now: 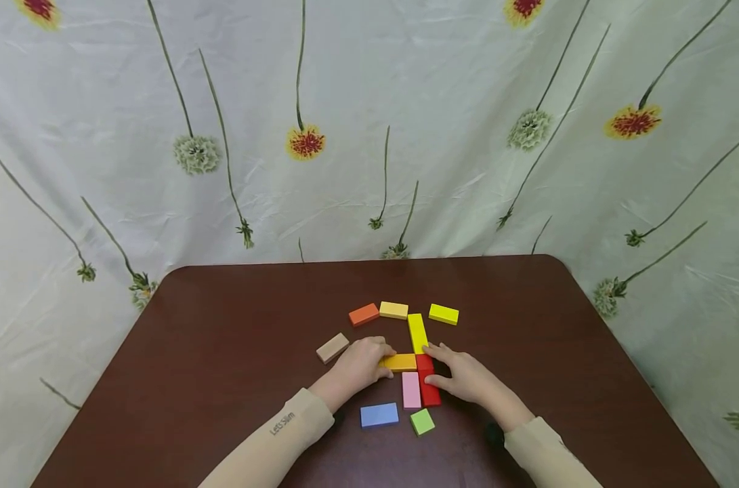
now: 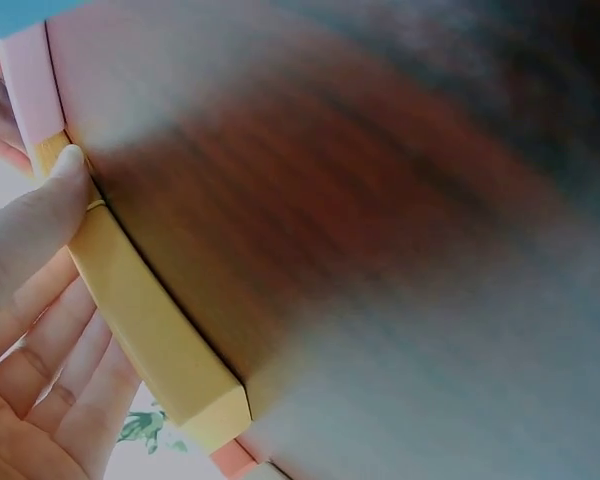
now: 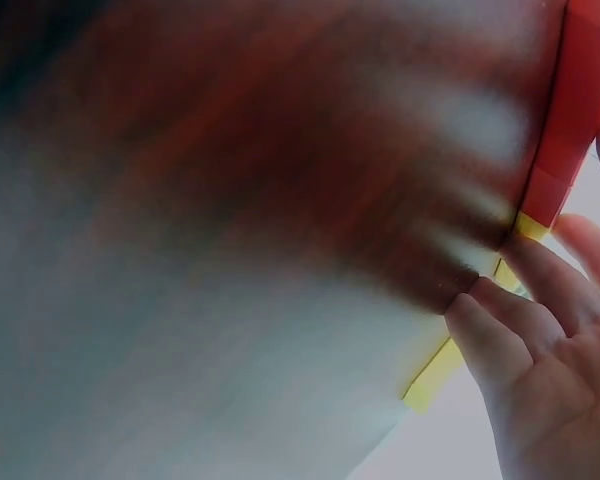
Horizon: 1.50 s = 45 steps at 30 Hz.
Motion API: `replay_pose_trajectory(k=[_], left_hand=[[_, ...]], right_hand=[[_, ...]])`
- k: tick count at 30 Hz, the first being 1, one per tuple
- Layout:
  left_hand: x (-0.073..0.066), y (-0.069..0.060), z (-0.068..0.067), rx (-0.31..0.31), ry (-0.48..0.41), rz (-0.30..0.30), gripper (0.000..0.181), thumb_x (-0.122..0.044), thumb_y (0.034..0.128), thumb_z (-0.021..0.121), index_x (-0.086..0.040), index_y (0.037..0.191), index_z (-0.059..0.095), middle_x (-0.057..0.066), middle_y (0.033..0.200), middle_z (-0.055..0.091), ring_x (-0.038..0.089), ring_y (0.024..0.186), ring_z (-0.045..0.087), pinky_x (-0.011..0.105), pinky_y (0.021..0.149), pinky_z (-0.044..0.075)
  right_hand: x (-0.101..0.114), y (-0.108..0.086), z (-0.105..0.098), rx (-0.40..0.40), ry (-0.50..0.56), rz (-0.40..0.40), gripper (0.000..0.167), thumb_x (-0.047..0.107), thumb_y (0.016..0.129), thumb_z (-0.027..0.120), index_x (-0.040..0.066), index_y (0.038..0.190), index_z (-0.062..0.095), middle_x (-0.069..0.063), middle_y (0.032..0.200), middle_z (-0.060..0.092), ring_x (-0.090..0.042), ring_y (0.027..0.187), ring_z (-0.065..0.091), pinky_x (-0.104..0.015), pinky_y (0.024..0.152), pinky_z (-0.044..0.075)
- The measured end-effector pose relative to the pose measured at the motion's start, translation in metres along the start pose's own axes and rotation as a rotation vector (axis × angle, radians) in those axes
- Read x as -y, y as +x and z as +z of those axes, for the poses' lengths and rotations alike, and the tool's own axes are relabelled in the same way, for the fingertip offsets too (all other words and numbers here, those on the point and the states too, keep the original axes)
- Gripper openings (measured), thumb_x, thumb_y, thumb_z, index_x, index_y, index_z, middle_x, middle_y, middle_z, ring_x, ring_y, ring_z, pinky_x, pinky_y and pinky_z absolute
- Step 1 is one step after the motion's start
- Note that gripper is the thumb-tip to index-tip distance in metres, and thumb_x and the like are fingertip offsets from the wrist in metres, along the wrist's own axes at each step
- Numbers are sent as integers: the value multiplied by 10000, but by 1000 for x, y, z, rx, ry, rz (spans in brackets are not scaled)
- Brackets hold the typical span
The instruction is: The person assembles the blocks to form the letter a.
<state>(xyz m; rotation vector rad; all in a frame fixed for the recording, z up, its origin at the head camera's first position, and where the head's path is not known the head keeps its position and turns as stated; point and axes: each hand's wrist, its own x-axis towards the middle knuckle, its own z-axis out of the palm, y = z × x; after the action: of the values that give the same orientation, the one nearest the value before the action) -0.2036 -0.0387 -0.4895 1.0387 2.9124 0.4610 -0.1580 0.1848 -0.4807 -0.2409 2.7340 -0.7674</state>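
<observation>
My left hand (image 1: 360, 362) pinches the left end of an orange block (image 1: 401, 362), thumb on the near side and fingers on the far side. In the left wrist view, a long yellowish block (image 2: 160, 330) extends past the thumb; whether it is the same block I cannot tell. Two red blocks (image 1: 430, 392) lie end to end against the orange one. A yellow block (image 1: 416, 332) continues beyond them. My right hand (image 1: 467, 375) touches this row, its spread fingertips at the yellow block and its thumb by the red. A pink block (image 1: 411, 390) lies beside the red.
Nearer me lie a blue block (image 1: 379, 415) and a small green block (image 1: 423, 421). Farther out are a tan block (image 1: 332, 348), a red-orange block (image 1: 364, 314), a pale yellow block (image 1: 393, 310) and another yellow block (image 1: 444, 314). A flowered cloth (image 1: 345, 203) hangs behind the brown table (image 1: 235, 305).
</observation>
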Motion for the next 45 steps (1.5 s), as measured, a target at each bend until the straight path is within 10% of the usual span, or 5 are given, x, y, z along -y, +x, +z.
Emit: replay_pose_trajectory(k=[8,15,30,45], left_hand=[[-1,0,-1,59,-35,-34,483,-334,813,807,-92,1219,707,45,1024,695,121,813,573,248,815,544],[-3,-7,-9,-68,-48,-19,353,-306,889,737,-132,1195,720,27,1136,674,168,1034,609,318,928,538],[-59,-30,-2,-19,-123,-118,308,-332,850,775,-91,1023,692,17,850,600,76,666,504,212,621,489],[-63,-31,16,2,-217,-203,459,-348,805,816,-40,1010,543,41,802,587,116,643,513,238,589,466]], right_hand=[[-2,2,3,0,-9,-7,628,287,868,746,153,1438,520,-203,1469,487,-405,1355,458,-576,1011,460],[-3,5,2,-5,0,-30,635,298,870,743,148,1443,514,-190,1471,490,-397,1368,446,-569,1022,454],[-1,3,-4,-31,-11,-57,632,281,873,741,126,1442,512,-223,1470,479,-422,1355,454,-573,1023,450],[-6,-1,0,-27,-13,-105,610,283,887,727,98,1431,521,-196,1464,498,-428,1369,432,-583,1044,426]])
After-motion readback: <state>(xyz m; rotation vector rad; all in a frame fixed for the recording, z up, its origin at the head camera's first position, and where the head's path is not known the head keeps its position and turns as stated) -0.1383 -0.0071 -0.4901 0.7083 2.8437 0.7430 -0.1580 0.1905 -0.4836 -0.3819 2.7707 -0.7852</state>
